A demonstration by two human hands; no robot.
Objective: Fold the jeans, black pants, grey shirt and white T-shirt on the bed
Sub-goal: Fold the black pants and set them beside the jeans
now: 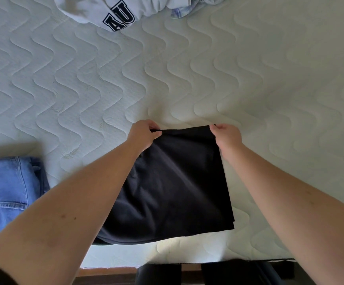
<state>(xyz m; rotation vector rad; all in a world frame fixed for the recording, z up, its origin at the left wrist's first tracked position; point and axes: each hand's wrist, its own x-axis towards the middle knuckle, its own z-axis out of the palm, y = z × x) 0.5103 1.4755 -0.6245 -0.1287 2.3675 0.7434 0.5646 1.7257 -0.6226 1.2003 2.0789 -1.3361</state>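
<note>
Head view: left hand (143, 133) and right hand (226, 135) each pinch a twelve-o'clock corner of the soft, limp black fabric pants (173, 186); they look light and floppy, so corners are probably the best hold.

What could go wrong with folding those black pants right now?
The black pants are held only by pinches at the two far corners, left hand and right hand, so a corner might slip and undo the fold. Their near edge lies close to the mattress edge, so they might slide off.
</note>
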